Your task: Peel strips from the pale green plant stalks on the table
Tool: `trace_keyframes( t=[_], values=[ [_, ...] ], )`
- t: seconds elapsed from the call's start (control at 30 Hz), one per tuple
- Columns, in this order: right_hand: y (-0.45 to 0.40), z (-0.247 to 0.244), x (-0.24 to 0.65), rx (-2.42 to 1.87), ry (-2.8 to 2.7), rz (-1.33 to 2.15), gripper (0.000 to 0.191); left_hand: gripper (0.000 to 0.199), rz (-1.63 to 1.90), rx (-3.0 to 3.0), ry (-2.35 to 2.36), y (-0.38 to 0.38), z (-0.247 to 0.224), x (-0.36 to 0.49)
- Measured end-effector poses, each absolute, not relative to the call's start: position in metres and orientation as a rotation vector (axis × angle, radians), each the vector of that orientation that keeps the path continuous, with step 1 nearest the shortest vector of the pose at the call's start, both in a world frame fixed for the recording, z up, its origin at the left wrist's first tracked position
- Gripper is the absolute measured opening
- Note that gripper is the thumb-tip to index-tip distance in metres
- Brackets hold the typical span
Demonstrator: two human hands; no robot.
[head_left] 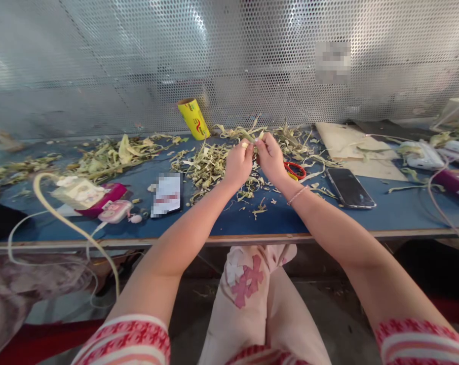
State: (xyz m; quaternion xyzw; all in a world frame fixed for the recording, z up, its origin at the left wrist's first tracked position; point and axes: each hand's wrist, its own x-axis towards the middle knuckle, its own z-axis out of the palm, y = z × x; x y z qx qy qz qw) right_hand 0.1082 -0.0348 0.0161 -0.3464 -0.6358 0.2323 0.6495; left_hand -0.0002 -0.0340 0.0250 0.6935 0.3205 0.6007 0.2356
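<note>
My left hand point(239, 161) and my right hand point(270, 156) meet above the table, fingers closed. Between them they pinch a pale dried leaf strip point(259, 136), its ends sticking out above the fingertips. What lies inside the fingers is partly hidden. Just left of my left hand spreads a heap of curled, greenish-yellow dried leaf pieces point(206, 170). More loose strips point(290, 139) lie behind my right hand. Beside my right wrist are scissors with red handles point(296, 170), partly covered by the wrist.
A leaning yellow tube point(194, 120) stands by the perforated metal panel point(237, 61). Phones lie left point(166, 196) and right point(350, 188) on the blue table point(260, 223). Farther left are a tissue pack point(88, 195), cables and another leaf pile point(119, 154); cardboard point(351, 142) lies right.
</note>
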Motion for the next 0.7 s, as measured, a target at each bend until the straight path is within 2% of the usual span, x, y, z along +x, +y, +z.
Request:
trace_keyframes(
  t=[0.33, 0.7],
  values=[
    [-0.0391, 0.0168, 0.1034, -0.776, -1.449, 0.551, 0.033, 0.03, 1.769, 1.8, 0.869, -0.0385, 0.0192, 0.0061],
    [-0.0409, 0.0165, 0.0986, -0.767, -1.381, 0.627, 0.035, 0.036, 1.745, 1.753, 0.796, -0.0366, 0.0171, 0.0065]
  ],
)
